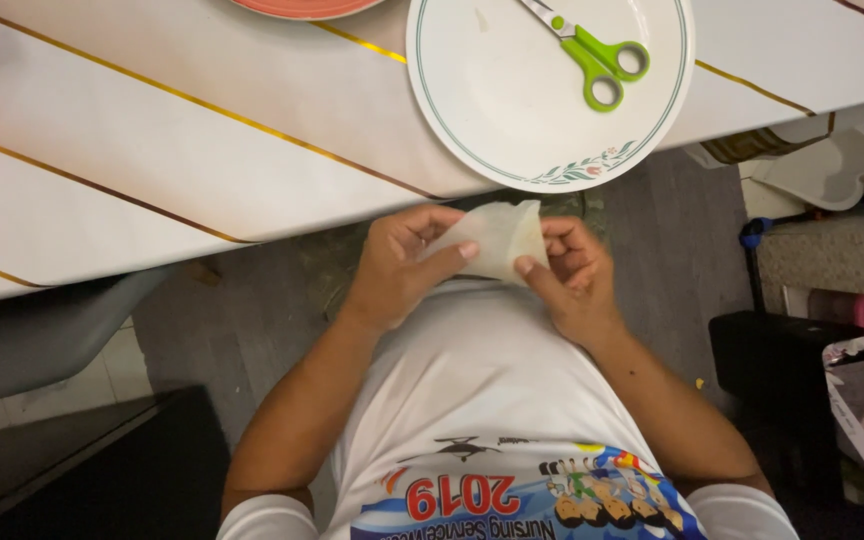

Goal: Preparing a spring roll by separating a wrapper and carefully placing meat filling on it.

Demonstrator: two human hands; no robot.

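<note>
Both hands meet just off the near edge of the table [152,150], held in the air in front of the person's white printed shirt [492,400]. Between them is a thin, pale, translucent sheet [497,238], folded or curled over on itself so its top edge bulges upward; I can't tell for sure what it is made of, though it looks like a soft wrapper. The left hand [397,265] pinches the sheet's left side, thumb laid across the front and fingers curled behind. The right hand [572,275] pinches the right side, thumb tip pressed on the lower corner, the other fingers bent in behind it. Neither hand is spread; both are closed lightly on the sheet.

On the table, right at its near edge and a little over it, sits a white plate [492,110] with a thin green rim line and a small leaf pattern. A pair of scissors with green handles [592,55] lies in the plate toward its far right side, blades pointing to the far left. At the far edge of the view, left of the white plate, a sliver of a red plate [302,6] shows. The table top is white with slanting gold stripes. Below it is grey tiled floor [672,230].
</note>
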